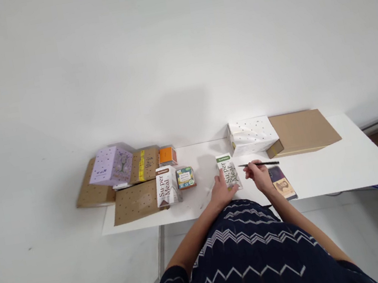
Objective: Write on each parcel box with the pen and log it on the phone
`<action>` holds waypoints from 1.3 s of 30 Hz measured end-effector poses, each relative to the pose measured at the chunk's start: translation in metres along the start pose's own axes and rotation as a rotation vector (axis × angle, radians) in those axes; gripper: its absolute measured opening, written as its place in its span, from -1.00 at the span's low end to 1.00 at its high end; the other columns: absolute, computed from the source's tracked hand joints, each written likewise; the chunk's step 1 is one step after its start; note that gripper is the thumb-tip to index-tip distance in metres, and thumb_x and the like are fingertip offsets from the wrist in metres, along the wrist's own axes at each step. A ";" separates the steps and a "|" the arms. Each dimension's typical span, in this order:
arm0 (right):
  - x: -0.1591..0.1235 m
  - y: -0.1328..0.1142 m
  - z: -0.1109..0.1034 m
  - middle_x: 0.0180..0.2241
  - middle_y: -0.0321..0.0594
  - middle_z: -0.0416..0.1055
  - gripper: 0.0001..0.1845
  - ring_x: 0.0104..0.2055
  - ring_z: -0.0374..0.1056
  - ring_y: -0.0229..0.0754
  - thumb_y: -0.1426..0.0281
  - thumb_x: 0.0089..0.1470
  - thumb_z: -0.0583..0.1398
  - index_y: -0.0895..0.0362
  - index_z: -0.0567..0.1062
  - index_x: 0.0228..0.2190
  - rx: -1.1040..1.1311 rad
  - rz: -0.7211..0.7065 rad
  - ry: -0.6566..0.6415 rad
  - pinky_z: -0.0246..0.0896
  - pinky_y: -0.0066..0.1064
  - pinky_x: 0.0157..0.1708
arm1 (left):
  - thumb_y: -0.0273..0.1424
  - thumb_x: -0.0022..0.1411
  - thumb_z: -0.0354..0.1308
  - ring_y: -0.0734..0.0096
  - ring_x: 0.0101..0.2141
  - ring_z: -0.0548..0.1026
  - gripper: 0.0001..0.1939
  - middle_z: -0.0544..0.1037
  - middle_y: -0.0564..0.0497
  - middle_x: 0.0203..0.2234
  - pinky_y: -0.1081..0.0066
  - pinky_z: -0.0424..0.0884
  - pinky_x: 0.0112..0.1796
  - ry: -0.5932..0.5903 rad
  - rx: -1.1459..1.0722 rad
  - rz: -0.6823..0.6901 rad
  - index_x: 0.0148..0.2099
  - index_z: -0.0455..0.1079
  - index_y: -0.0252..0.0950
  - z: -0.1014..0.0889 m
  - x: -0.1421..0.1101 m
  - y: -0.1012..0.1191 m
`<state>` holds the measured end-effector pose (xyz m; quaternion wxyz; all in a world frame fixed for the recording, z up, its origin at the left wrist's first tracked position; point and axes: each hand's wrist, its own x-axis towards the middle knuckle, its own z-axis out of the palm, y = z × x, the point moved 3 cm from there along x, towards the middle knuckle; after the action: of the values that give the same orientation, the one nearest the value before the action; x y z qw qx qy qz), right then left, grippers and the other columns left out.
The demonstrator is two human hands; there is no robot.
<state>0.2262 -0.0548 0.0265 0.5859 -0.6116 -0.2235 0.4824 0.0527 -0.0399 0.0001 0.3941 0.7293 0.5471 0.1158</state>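
A white table [324,172] is set against a pale wall [175,57]. The green-topped box [226,160] is held down on it between the spread left fingers [222,182]; a black pencil [268,163] is pinched in the right hand [258,176].

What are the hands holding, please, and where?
The right hand holds a black pen near its middle; the left hand, a white carton by its lower part.

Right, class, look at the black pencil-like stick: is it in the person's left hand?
No, the black stick is held in the right hand, while the left hand rests on a Super Meal box.
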 end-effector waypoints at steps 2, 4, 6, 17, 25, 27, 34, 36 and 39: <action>0.000 -0.010 0.006 -0.56 -0.35 0.40 -0.71 -0.59 0.26 -0.32 0.22 -0.10 0.20 0.06 0.18 -0.48 -0.035 -0.071 -0.003 0.21 -0.45 -0.54 | -0.09 0.14 0.09 0.07 -0.10 0.35 -0.27 0.30 -0.20 -0.06 0.21 0.28 -0.10 0.006 0.039 0.060 0.27 0.02 -0.26 -0.001 -0.003 0.003; 0.001 -0.015 0.012 -0.53 -0.34 0.40 -0.77 -0.56 0.28 -0.31 0.26 -0.08 0.17 0.06 0.20 -0.46 -0.073 -0.144 -0.010 0.23 -0.45 -0.50 | -0.16 0.20 0.03 0.07 -0.09 0.34 -0.52 0.35 -0.19 -0.11 0.17 0.28 -0.09 0.044 0.115 0.159 0.11 0.26 -0.25 -0.005 -0.005 0.010; 0.004 -0.017 0.021 -0.47 -0.32 0.41 -0.84 -0.53 0.28 -0.30 0.27 -0.03 0.12 0.07 0.27 -0.39 -0.110 -0.182 -0.033 0.26 -0.43 -0.46 | -0.24 0.23 -0.03 0.08 -0.10 0.33 -0.68 0.39 -0.20 -0.17 0.13 0.26 -0.07 0.052 0.158 0.313 -0.09 0.41 -0.27 -0.007 -0.004 0.018; 0.018 0.009 0.058 -0.53 -0.32 0.35 -0.88 -0.48 0.26 -0.21 0.28 0.01 0.06 0.05 0.32 -0.41 -0.570 -0.370 -0.076 0.24 -0.37 -0.37 | -0.35 0.12 -0.02 0.25 -0.38 0.38 -0.77 0.45 -0.12 -0.53 0.16 0.35 -0.24 -0.079 0.193 0.748 -0.49 0.42 -0.22 0.013 0.013 0.017; 0.016 0.013 0.058 -0.55 -0.30 0.33 -0.80 -0.49 0.24 -0.22 0.27 0.05 0.01 0.06 0.34 -0.48 -0.748 -0.504 -0.036 0.18 -0.40 -0.37 | -0.37 0.08 0.02 0.29 -0.45 0.39 -0.76 0.46 -0.08 -0.58 0.22 0.35 -0.31 -0.099 0.204 0.719 -0.59 0.35 -0.20 0.013 0.013 0.018; 0.016 0.013 0.058 -0.54 -0.29 0.34 -0.80 -0.48 0.24 -0.22 0.27 0.05 0.01 0.06 0.34 -0.49 -0.756 -0.513 -0.038 0.18 -0.41 -0.36 | -0.36 0.08 0.03 0.30 -0.46 0.39 -0.76 0.45 -0.07 -0.60 0.22 0.34 -0.31 -0.092 0.148 0.702 -0.61 0.32 -0.20 0.012 0.013 0.017; 0.018 0.015 0.058 -0.53 -0.28 0.35 -0.78 -0.48 0.25 -0.22 0.26 0.07 0.00 0.07 0.36 -0.47 -0.757 -0.504 -0.053 0.20 -0.40 -0.35 | -0.38 0.07 0.01 0.32 -0.49 0.38 -0.75 0.45 -0.08 -0.62 0.25 0.33 -0.37 -0.040 0.186 0.738 -0.62 0.32 -0.20 0.014 0.013 0.016; 0.018 0.016 0.059 -0.53 -0.28 0.36 -0.77 -0.47 0.26 -0.22 0.25 0.07 0.01 0.08 0.37 -0.46 -0.771 -0.511 -0.065 0.21 -0.40 -0.34 | -0.39 0.07 0.01 0.36 -0.51 0.37 -0.75 0.44 -0.06 -0.64 0.28 0.32 -0.39 -0.001 0.197 0.773 -0.62 0.32 -0.21 0.015 0.013 0.015; 0.019 0.016 0.059 -0.54 -0.30 0.35 -0.76 -0.47 0.24 -0.23 0.24 0.07 0.01 0.10 0.37 -0.47 -0.775 -0.528 -0.067 0.20 -0.39 -0.36 | -0.42 0.07 0.01 0.41 -0.56 0.33 -0.75 0.42 -0.02 -0.67 0.34 0.28 -0.46 0.105 0.248 0.878 -0.64 0.30 -0.24 0.018 0.013 0.013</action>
<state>0.1797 -0.0133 0.0147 0.4096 -0.6916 -0.5538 0.2172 0.0774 -0.0372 -0.0060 0.1890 0.9270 0.2151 0.2422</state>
